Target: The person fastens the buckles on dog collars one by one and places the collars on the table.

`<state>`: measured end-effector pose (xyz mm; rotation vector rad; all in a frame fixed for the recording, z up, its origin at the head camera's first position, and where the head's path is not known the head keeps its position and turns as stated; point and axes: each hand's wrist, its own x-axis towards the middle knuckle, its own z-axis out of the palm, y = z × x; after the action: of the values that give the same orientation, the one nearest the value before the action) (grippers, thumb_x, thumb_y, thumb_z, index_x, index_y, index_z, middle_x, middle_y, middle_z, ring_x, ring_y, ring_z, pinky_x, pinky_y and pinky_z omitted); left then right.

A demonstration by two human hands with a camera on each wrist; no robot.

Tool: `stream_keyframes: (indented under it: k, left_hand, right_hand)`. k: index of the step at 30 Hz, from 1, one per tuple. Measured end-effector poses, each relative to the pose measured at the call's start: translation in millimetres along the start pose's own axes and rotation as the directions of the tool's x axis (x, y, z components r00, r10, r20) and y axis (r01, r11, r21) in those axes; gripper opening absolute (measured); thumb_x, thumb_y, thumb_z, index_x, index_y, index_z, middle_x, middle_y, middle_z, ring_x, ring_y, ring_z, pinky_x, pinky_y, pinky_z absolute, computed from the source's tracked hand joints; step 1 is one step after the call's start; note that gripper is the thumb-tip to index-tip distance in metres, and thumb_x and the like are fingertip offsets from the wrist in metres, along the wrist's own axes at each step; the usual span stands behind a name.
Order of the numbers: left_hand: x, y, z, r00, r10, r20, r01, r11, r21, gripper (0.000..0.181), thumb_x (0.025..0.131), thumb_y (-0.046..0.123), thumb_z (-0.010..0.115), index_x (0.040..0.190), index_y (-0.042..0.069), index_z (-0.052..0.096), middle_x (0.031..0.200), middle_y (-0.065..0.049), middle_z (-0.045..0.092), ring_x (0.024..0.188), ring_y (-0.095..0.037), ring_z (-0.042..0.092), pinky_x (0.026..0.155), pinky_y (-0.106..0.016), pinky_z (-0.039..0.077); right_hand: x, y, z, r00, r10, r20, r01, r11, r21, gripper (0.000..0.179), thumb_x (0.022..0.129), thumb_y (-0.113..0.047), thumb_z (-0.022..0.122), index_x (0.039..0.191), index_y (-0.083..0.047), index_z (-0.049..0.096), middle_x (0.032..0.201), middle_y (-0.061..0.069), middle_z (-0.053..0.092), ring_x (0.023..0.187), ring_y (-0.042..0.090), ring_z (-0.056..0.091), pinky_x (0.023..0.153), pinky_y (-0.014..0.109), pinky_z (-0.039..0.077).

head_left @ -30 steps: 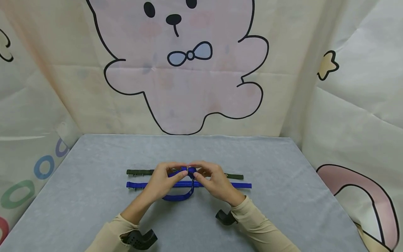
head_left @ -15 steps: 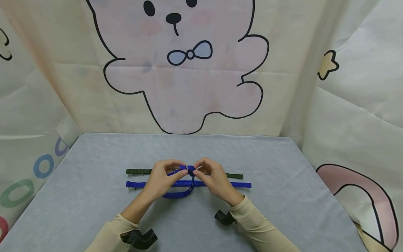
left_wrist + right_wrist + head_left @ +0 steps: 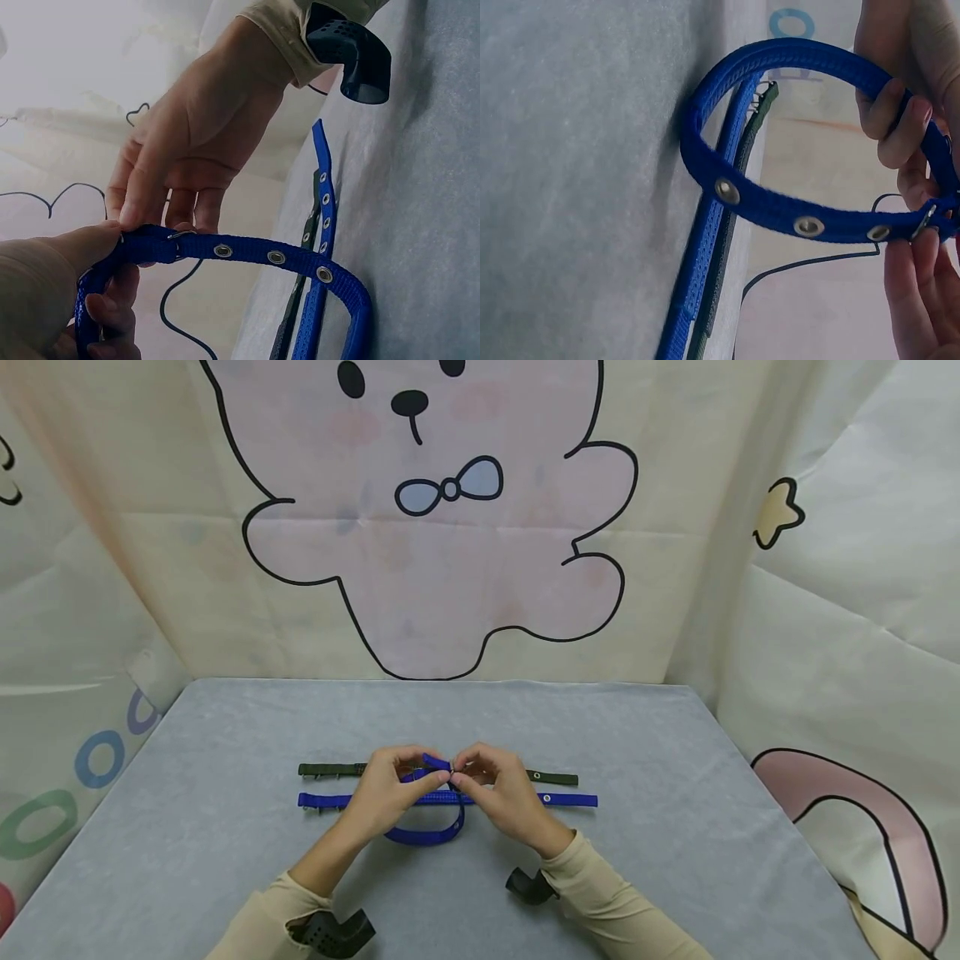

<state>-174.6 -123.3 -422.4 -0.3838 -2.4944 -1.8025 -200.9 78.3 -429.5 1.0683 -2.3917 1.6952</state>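
A blue collar (image 3: pixel 424 837) with metal eyelets is bent into a loop and held above the table. My left hand (image 3: pixel 384 792) pinches it by the joined end, thumb on top, with fingers curled round the strap in the left wrist view. Close beside it, my right hand (image 3: pixel 501 789) pinches the same end near the metal buckle (image 3: pixel 180 244). In the right wrist view the strap passes at the buckle, and the loop (image 3: pixel 705 161) hangs towards the table. Fingers partly hide the strap's tip.
Behind the hands, a second blue collar (image 3: pixel 573 800) lies straight across the grey-covered table (image 3: pixel 247 860). A dark green collar (image 3: pixel 555 778) lies parallel, farther back. Printed curtains (image 3: pixel 450 602) stand behind the table and at both sides.
My right hand has shifted slightly left, bringing the fingertips of both hands closer. The collar's joined end has turned and now slants, while the loop swings a little lower.
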Motion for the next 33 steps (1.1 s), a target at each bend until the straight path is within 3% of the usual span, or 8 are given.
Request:
stream_keyframes:
  k: [5, 12, 16, 20, 24, 27, 33]
  left_hand:
    - [0.5, 2.2, 2.0, 1.0, 0.022, 0.0, -0.022, 0.999, 0.029, 0.018, 0.09, 0.019, 0.078, 0.104, 0.008, 0.076, 0.093, -0.007, 0.076, 0.082, -0.019, 0.068, 0.068, -0.027, 0.054]
    - [-1.8, 3.7, 4.5, 0.998, 0.052, 0.042, -0.056, 0.994, 0.098, 0.016, 0.09, 0.022, 0.078, 0.104, 0.014, 0.077, 0.103, -0.002, 0.077, 0.099, -0.016, 0.071, 0.087, -0.03, 0.057]
    - [-2.8, 2.9, 3.3, 0.995, 0.068, 0.071, -0.074, 0.994, 0.083, 0.017, 0.093, 0.021, 0.075, 0.106, 0.012, 0.078, 0.106, -0.006, 0.077, 0.097, -0.02, 0.072, 0.079, -0.026, 0.057]
    - [-3.2, 1.2, 2.6, 0.994, 0.069, 0.085, -0.074, 0.996, 0.054, 0.022, 0.096, 0.023, 0.071, 0.112, 0.009, 0.077, 0.11, -0.009, 0.077, 0.1, -0.024, 0.073, 0.078, -0.021, 0.057]
    - [-4.1, 2.0, 4.6, 0.999, 0.026, 0.028, -0.028, 0.998, 0.062, 0.019, 0.094, 0.022, 0.074, 0.107, 0.01, 0.078, 0.109, -0.008, 0.077, 0.102, -0.023, 0.073, 0.084, -0.031, 0.059]
    - [-4.1, 3.6, 6.8, 1.0, -0.001, -0.027, 0.003, 0.997, 0.082, 0.013, 0.09, 0.02, 0.078, 0.1, 0.013, 0.079, 0.106, -0.004, 0.078, 0.103, -0.021, 0.072, 0.093, -0.043, 0.057]
    - [-2.7, 3.4, 7.7, 0.999, 0.036, -0.026, -0.032, 0.993, 0.116, 0.009, 0.089, 0.016, 0.078, 0.098, 0.014, 0.078, 0.102, -0.002, 0.078, 0.103, -0.02, 0.071, 0.094, -0.045, 0.056]
  right_hand:
    - [-0.8, -4.3, -0.8, 0.999, 0.019, 0.044, -0.018, 1.0, -0.007, 0.007, 0.1, -0.01, 0.063, 0.099, -0.006, 0.058, 0.104, 0.012, 0.066, 0.092, 0.018, 0.07, 0.074, 0.029, 0.059]
    - [-1.4, -6.4, -1.6, 0.998, 0.033, 0.047, -0.03, 0.998, -0.063, 0.022, 0.1, -0.018, 0.065, 0.121, -0.011, 0.062, 0.106, 0.011, 0.069, 0.082, 0.013, 0.069, 0.073, 0.029, 0.058]
    - [-1.7, -6.4, -1.8, 1.0, 0.01, 0.025, -0.008, 0.994, -0.11, 0.024, 0.102, -0.017, 0.062, 0.124, -0.011, 0.066, 0.106, 0.011, 0.071, 0.084, 0.018, 0.071, 0.073, 0.028, 0.058]
    - [-1.9, -4.5, -0.4, 0.998, -0.061, 0.015, 0.063, 0.973, -0.223, 0.026, 0.102, -0.013, 0.06, 0.126, -0.008, 0.067, 0.108, 0.011, 0.072, 0.088, 0.021, 0.072, 0.074, 0.026, 0.059]
    - [-3.0, -4.4, 0.1, 0.995, -0.093, 0.034, 0.099, 0.946, -0.309, 0.025, 0.103, -0.012, 0.058, 0.124, -0.005, 0.068, 0.109, 0.011, 0.071, 0.086, 0.018, 0.069, 0.073, 0.023, 0.058]
    - [-3.3, -5.9, -0.7, 0.996, -0.083, 0.038, 0.09, 0.944, -0.318, 0.022, 0.104, -0.012, 0.056, 0.121, -0.004, 0.068, 0.111, 0.011, 0.069, 0.081, 0.016, 0.068, 0.071, 0.022, 0.058]
    - [-2.0, -10.0, -2.5, 0.998, -0.059, 0.017, 0.061, 0.957, -0.283, 0.016, 0.102, -0.011, 0.06, 0.116, -0.008, 0.066, 0.117, 0.009, 0.065, 0.078, 0.013, 0.064, 0.072, 0.03, 0.057]
